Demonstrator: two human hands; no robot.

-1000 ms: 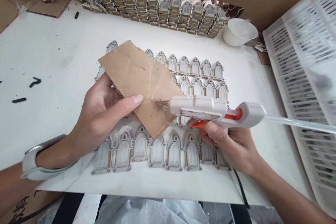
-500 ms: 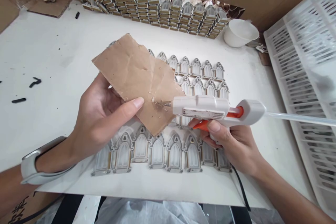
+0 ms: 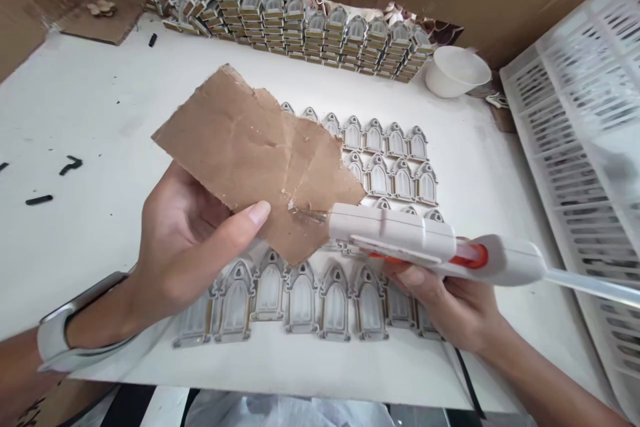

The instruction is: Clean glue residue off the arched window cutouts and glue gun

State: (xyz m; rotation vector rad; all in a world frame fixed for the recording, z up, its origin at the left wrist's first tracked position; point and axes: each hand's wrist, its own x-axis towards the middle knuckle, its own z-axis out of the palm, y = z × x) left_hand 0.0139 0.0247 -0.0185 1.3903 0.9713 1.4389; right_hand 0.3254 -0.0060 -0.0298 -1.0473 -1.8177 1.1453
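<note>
My left hand (image 3: 190, 247) grips a torn brown cardboard scrap (image 3: 250, 147), thumb on top, and holds it above rows of grey arch-window pieces (image 3: 390, 160) laid flat on the white table (image 3: 75, 113). My right hand (image 3: 450, 303) is closed round a white hot glue gun (image 3: 425, 243) with an orange trigger. The gun's metal nozzle touches the scrap's lower right part, where dried glue shows. A clear glue stick (image 3: 590, 285) juts from the gun's back end to the right.
Stacks of finished arch-window pieces (image 3: 320, 30) line the table's far edge against a cardboard wall. A white bowl (image 3: 456, 71) sits at the back right. A white slatted plastic crate (image 3: 585, 140) stands on the right. Black scraps (image 3: 53, 180) lie at the left.
The cardboard scrap has tilted and shifted a little to the left in my left hand. The glue gun has dropped lower and tilted down to the right, nozzle still on the scrap.
</note>
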